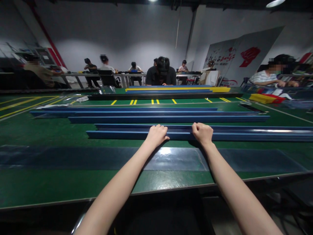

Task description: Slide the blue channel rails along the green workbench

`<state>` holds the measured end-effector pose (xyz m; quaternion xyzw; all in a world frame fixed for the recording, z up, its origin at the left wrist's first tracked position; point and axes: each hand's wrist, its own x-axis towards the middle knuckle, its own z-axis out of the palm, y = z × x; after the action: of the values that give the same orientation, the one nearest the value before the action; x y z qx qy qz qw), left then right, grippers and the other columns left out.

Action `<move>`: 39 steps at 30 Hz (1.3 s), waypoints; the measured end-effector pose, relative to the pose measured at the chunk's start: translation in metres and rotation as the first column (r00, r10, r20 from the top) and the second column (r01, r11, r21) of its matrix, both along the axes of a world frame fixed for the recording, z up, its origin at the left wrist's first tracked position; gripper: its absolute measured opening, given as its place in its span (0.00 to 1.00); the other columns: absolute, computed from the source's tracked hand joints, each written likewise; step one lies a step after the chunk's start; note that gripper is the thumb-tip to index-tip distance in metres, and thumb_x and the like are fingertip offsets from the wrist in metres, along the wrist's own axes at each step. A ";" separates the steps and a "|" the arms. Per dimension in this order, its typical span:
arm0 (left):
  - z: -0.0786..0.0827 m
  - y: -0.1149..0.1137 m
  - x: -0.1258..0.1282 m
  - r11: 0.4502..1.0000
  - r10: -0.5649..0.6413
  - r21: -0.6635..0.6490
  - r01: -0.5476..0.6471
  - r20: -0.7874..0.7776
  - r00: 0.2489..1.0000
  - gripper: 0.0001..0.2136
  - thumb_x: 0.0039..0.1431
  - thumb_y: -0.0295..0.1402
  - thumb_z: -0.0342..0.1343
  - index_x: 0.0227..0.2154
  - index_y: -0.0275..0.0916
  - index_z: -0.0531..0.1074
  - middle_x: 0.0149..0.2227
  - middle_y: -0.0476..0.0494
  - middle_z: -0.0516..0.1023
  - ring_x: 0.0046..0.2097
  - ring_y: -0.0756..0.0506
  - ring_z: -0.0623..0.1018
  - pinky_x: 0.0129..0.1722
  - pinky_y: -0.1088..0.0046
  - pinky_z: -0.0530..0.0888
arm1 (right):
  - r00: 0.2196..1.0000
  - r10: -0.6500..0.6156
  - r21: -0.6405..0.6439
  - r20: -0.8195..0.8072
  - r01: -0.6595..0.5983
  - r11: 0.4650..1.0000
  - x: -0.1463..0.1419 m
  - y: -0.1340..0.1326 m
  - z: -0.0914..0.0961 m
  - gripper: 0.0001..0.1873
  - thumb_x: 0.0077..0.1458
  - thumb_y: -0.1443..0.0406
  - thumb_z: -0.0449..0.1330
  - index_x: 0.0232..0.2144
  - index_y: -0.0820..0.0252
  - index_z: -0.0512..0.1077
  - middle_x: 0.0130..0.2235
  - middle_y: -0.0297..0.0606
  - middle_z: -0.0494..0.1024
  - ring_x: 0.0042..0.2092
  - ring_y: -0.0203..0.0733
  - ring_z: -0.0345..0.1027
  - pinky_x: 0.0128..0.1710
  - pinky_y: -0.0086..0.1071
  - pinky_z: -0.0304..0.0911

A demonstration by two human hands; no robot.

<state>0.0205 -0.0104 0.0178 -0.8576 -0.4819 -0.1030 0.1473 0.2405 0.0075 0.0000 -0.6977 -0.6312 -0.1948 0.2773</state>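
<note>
Both my arms reach forward over a green table (49, 182). My left hand (156, 134) is curled shut over the near edge of a long blue rail (244, 135) that lies across the table. My right hand (202, 133) grips the same blue rail a short way to the right, fingers wrapped over it. More long blue rails (146, 112) lie parallel just beyond. A clear plastic sheet (176, 159) lies flat on the table under my wrists.
Yellow and blue rails (176, 89) are stacked at the table's far side, where a person in black (160, 75) sits facing me. A yellow and red tray (266, 98) sits far right. Other people sit at tables behind. The table's near edge is close to me.
</note>
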 end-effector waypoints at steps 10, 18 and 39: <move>0.010 -0.002 -0.004 0.998 -0.017 -0.063 0.014 -0.039 0.999 0.12 0.53 0.39 0.56 0.35 0.35 0.69 0.38 0.39 0.75 0.43 0.41 0.73 0.36 0.70 0.68 | 1.000 0.024 0.059 0.015 -0.025 0.998 0.002 0.001 -0.003 0.23 0.53 0.61 0.44 0.13 0.63 0.67 0.20 0.42 0.71 0.23 0.34 0.58 0.23 0.28 0.40; 0.014 0.005 -0.044 0.966 0.105 -0.241 -0.094 0.031 0.994 0.14 0.54 0.47 0.51 0.33 0.41 0.70 0.37 0.46 0.76 0.41 0.43 0.75 0.33 0.74 0.67 | 0.999 0.037 0.091 0.023 -0.039 0.995 0.002 0.000 -0.002 0.23 0.52 0.60 0.44 0.13 0.63 0.66 0.19 0.40 0.70 0.22 0.33 0.56 0.22 0.28 0.39; -0.006 0.011 -0.091 0.983 -0.166 -0.068 0.171 0.069 0.984 0.12 0.57 0.42 0.50 0.37 0.39 0.69 0.44 0.45 0.72 0.46 0.47 0.70 0.44 0.74 0.67 | 0.864 0.329 -0.242 0.381 -0.250 0.937 -0.020 0.002 0.018 0.27 0.57 0.57 0.41 0.19 0.62 0.73 0.25 0.41 0.75 0.27 0.35 0.64 0.26 0.30 0.43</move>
<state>-0.0709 0.0011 0.0123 -0.8965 -0.4155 -0.1241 0.0911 0.2210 0.0091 0.0177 -0.5596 -0.7887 -0.2354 0.0969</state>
